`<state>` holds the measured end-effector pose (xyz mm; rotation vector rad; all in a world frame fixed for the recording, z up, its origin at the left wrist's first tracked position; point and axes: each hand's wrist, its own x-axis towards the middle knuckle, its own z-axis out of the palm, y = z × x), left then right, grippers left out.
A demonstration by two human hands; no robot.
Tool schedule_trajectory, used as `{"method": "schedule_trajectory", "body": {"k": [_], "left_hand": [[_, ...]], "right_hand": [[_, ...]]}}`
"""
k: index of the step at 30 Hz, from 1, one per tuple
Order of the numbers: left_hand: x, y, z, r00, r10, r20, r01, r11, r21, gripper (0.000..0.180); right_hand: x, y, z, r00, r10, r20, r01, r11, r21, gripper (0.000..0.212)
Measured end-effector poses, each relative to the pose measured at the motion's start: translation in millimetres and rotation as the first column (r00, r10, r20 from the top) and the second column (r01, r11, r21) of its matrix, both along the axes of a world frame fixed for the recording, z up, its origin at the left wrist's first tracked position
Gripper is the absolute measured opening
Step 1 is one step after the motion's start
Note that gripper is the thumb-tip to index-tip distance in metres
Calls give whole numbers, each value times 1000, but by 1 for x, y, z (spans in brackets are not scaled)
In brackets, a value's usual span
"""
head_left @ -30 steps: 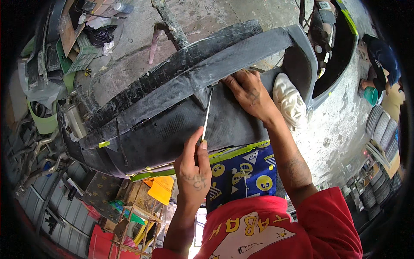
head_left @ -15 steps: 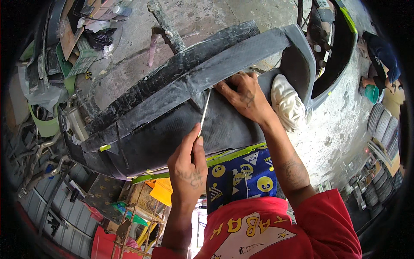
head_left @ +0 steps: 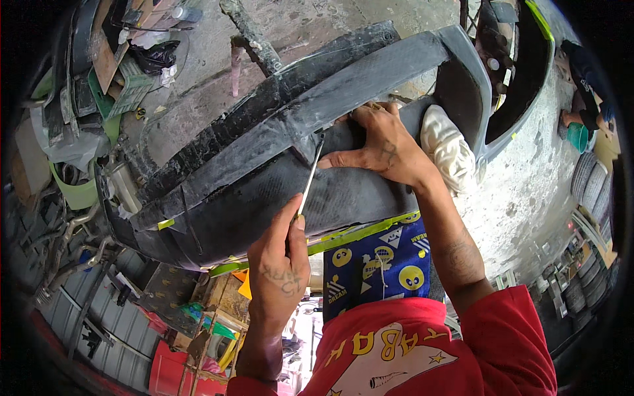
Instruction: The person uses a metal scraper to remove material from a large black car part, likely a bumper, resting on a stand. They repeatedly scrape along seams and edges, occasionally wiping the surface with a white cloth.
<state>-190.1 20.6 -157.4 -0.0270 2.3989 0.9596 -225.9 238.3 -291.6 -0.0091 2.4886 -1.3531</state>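
1. Grip, nearest: my left hand (head_left: 281,269) pinches a slim, straight, pale metal-looking rod (head_left: 310,179) between thumb and forefinger; its rear end is hidden in my palm. Judged adequate for fine control; a firm, light pinch should limit slipping.

2. Near edge: bright yellow-green adhesive tape (head_left: 370,232) runs along the side of the work next to my body. I would advise leaning lightly there, so the tape does not lift.

3. Workpiece: a large, dark grey, curved moulded panel (head_left: 244,198) lies across in front of me, beneath both hands. Its surface looks scuffed; a low rod angle with short strokes seems safest against gouging.

4. Rod tip: at a short, dark, angular strut (head_left: 305,148) joining the panel to a long, grey, dusty bar (head_left: 376,80). Exact contact is too small to confirm.

5. Support: my right hand (head_left: 393,148) has its thumb spread along the panel, near the rod; the fingertips go out of sight under the bar, so I cannot tell whether they pinch anything. Recommended: thumb clear of the tip's line, in case it skids.

6. Beyond, to the right: a crumpled, off-white cloth (head_left: 444,138), just beside my right wrist.
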Motion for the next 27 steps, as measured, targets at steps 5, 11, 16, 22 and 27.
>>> {"method": "schedule_trajectory", "body": {"k": [5,11,16,22,27], "left_hand": [[-4,1,1,1000,-15,18,15,1000,-3,30],[-12,2,5,998,-44,43,45,999,-18,28],[-35,4,19,989,-128,80,132,990,-54,24],[-75,6,33,950,-201,237,229,969,-95,23],[-99,10,37,907,-193,375,247,964,-101,22]], "right_hand": [[0,-3,-2,1000,-19,-1,19,999,29,86],[0,-3,-4,999,-35,-15,36,999,38,85],[2,-7,-7,997,-64,-39,65,998,19,83],[1,-8,-7,997,-72,-30,72,997,2,79],[4,-11,-10,995,-88,-36,88,996,-4,77]]}}
